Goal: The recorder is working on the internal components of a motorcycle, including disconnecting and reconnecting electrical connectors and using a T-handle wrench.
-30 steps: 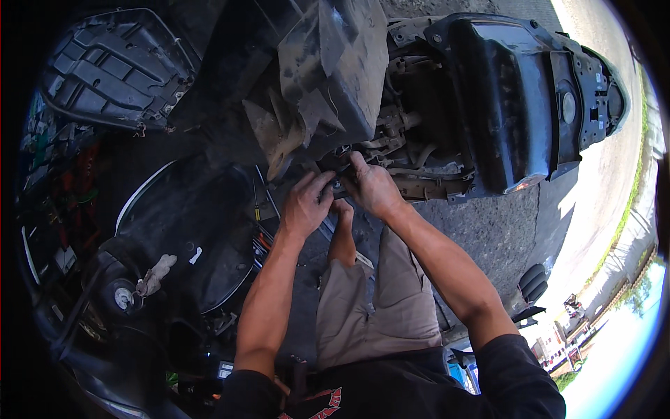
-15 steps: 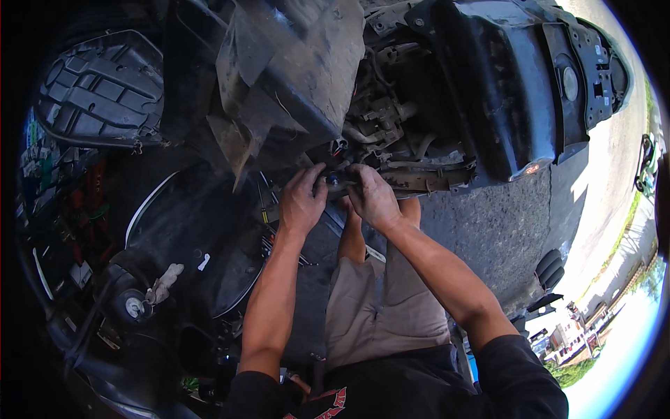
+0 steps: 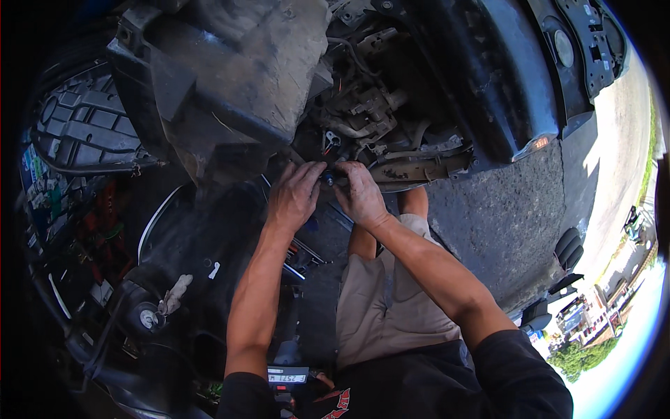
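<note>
My left hand [image 3: 296, 194] and my right hand [image 3: 361, 193] meet at the near side of a partly stripped scooter or motorcycle. Between their fingertips shows a small round dark part [image 3: 329, 179] with a bluish tint. Fingers and thumb are curled on both hands, and they hide most of what they grip. A dusty metal frame tube [image 3: 412, 167] runs off to the right, just beyond my right fingers. Behind the hands lie a connector with orange-tipped wires [image 3: 329, 142] and the grimy engine parts [image 3: 363, 115].
A large dusty plastic panel [image 3: 230, 77] overhangs at upper left. Glossy black bodywork [image 3: 481, 77] fills the upper right. Several long tools [image 3: 303, 253] lie on the ground below my left hand. A grey rag [image 3: 174, 293] rests on black parts at lower left.
The whole view has shifted, so the vehicle sits farther left and more of the engine bay shows. Both hands stay together at the small dark part, their fingers slightly changed in position.
</note>
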A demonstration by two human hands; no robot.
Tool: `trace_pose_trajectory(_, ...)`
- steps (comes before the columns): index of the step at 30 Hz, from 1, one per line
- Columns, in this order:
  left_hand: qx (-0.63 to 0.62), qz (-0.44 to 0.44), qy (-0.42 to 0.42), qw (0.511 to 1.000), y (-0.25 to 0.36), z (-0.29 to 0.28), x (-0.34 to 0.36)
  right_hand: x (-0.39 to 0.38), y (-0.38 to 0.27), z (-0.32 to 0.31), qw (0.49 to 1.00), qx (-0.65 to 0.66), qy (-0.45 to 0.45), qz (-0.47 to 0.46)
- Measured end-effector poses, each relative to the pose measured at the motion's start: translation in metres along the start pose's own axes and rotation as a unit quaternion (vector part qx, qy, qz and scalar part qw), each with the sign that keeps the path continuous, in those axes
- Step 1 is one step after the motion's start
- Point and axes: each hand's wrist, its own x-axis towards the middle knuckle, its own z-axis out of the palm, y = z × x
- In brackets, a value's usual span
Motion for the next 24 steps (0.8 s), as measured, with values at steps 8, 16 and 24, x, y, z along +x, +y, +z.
trace_pose_trajectory(8, -0.052, 0.063, -0.005, 0.997, 0.007, -0.006, 0.008, -0.007, -0.004, -0.011, 0.987, 0.107, 0.014, 0.123)
trace_pose_trajectory(16, -0.135, 0.059, -0.057, 0.987, 0.008, -0.01, 0.023, -0.01, -0.004, -0.025, 0.965, 0.183, 0.018, 0.184)
trace_pose_trajectory(24, -0.246, -0.088, -0.075, 0.962, 0.02, -0.001, 0.022, -0.016, -0.002, -0.023, 0.916, 0.294, 0.079, 0.262)
